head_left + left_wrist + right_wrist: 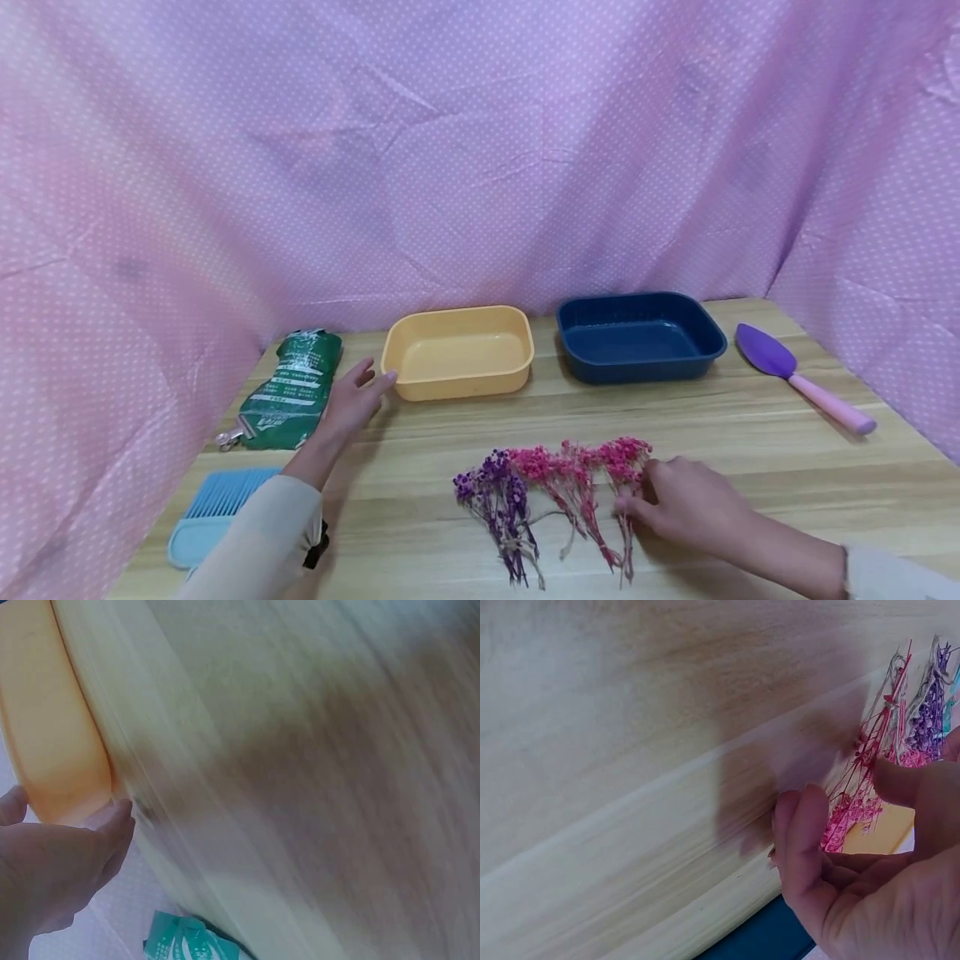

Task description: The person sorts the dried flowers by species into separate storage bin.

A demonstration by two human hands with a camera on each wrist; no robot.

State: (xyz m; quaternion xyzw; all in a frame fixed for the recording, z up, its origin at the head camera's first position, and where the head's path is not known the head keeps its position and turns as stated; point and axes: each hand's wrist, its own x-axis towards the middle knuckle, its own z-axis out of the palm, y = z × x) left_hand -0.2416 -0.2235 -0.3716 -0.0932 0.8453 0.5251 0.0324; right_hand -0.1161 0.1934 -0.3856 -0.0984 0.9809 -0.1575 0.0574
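Note:
My left hand [355, 402] reaches to the near left corner of the yellow rectangular tub [463, 387], its thumb at the wall and its fingers extended. In the left wrist view the fingertips sit right by the tub's end [64, 735]. At the front, my right hand [693, 504] is at the rightmost bunch of pink dried flowers [625, 462], thumb over the stems and fingers on the other side. The right wrist view shows thumb and bent fingers apart, with pink flowers [847, 814] showing between them. Purple dried flowers [495, 492] lie left of the pink ones.
A dark blue tub [641, 371] stands right of the yellow one. Far right lies a purple spatula [780, 367] with a pink handle. On the left are a green bag [296, 392] with a metal clip and a light blue brush [217, 508]. Pink dotted cloth [480, 167] hangs behind.

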